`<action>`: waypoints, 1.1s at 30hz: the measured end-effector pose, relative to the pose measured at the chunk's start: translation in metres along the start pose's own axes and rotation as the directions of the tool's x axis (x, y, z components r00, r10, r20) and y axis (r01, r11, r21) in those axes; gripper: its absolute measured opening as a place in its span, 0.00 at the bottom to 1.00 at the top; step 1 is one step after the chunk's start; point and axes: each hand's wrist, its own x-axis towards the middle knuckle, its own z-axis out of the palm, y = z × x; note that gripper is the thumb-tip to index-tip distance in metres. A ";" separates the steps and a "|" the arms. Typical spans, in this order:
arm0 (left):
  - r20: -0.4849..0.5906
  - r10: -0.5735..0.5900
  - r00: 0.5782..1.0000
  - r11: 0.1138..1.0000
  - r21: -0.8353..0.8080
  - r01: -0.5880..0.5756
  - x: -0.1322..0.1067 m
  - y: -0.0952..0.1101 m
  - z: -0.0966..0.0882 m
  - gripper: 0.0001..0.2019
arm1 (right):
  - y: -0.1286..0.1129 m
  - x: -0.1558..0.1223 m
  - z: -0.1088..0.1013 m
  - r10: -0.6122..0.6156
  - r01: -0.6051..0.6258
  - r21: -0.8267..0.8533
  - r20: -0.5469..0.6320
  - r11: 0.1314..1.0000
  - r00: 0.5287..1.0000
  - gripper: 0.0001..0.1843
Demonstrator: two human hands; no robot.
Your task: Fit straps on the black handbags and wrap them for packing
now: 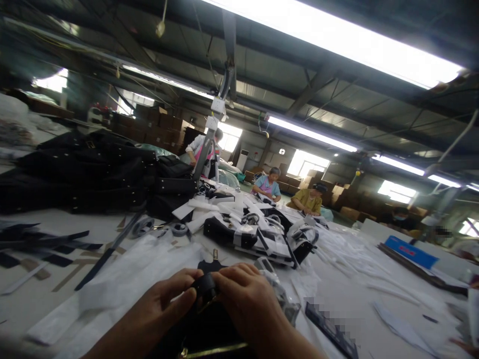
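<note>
At the bottom centre, my left hand [164, 306] pinches the left side of a curved black strap [204, 287] between thumb and fingers. My right hand [250, 301] grips the same strap from the right, fingers bent over it. Beneath both hands lies a black bag [211, 326], partly hidden by them, with a gold zipper [219, 350] near the frame's lower edge. Just beyond the fingers, a dark tab with gold-coloured metal hardware [215, 255] sticks up. The metal part between my hands is blurred.
Black bags [86, 169] are heaped at the left. Dark strips [48, 244] and white wrapping sheets [138, 269] cover the left tabletop. Ahead lie wrapped bag parts [258, 229]. A blue box [409, 252] is at right. Co-workers [267, 184] sit across the table.
</note>
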 end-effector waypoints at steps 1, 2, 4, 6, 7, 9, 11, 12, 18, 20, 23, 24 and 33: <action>-0.027 -0.025 0.999 0.999 -0.028 0.024 0.000 0.001 0.000 0.22 | -0.002 -0.004 0.003 -0.030 0.028 -0.030 -0.081 0.999 0.996 0.12; -0.059 -0.063 0.996 0.995 -0.078 0.058 0.001 0.003 0.000 0.21 | -0.003 -0.011 0.007 -0.058 0.050 -0.050 -0.172 0.998 0.983 0.13; -0.109 -0.161 0.981 0.969 -0.205 0.137 0.001 0.005 -0.001 0.20 | -0.007 -0.029 0.021 -0.082 0.077 -0.030 -0.344 0.997 0.935 0.16; -0.126 -0.241 0.962 0.934 -0.299 0.195 -0.001 0.007 -0.002 0.19 | -0.013 -0.048 0.042 0.008 0.057 0.140 -0.423 0.989 0.906 0.13; -0.124 -0.266 0.956 0.923 -0.319 0.215 -0.002 0.008 -0.002 0.18 | -0.016 -0.056 0.054 0.143 -0.041 0.268 -0.375 0.963 0.916 0.11; -0.111 -0.285 0.952 0.917 -0.322 0.236 -0.006 0.013 0.000 0.18 | -0.023 -0.062 0.076 0.384 -0.210 0.521 -0.253 0.827 0.888 0.12; -0.129 -0.288 0.949 0.926 -0.288 0.242 -0.010 0.019 0.004 0.16 | -0.031 -0.058 0.092 0.531 -0.278 0.752 -0.111 0.598 0.840 0.21; -0.144 -0.294 0.945 0.933 -0.260 0.251 -0.012 0.021 0.006 0.16 | -0.034 -0.054 0.096 0.569 -0.281 0.832 -0.049 0.478 0.821 0.25; -0.119 -0.244 0.962 0.969 -0.070 0.237 -0.013 0.022 0.006 0.20 | -0.042 -0.035 0.100 0.691 -0.362 0.916 0.150 0.171 0.707 0.30; -0.140 -0.253 0.957 0.967 0.009 0.256 -0.012 0.020 0.001 0.22 | -0.043 -0.033 0.098 0.703 -0.363 0.905 0.110 0.222 0.703 0.29; -0.158 -0.252 0.955 0.962 0.071 0.265 -0.011 0.019 -0.004 0.22 | -0.044 -0.031 0.095 0.679 -0.372 0.840 0.007 0.394 0.734 0.24; -0.156 -0.244 0.957 0.964 0.072 0.257 -0.011 0.019 -0.005 0.22 | -0.045 -0.031 0.094 0.659 -0.369 0.812 -0.025 0.452 0.752 0.22; -0.201 0.002 0.980 0.988 0.154 0.030 -0.010 0.010 0.002 0.16 | -0.046 -0.029 0.091 0.579 -0.310 0.755 -0.112 0.578 0.808 0.15</action>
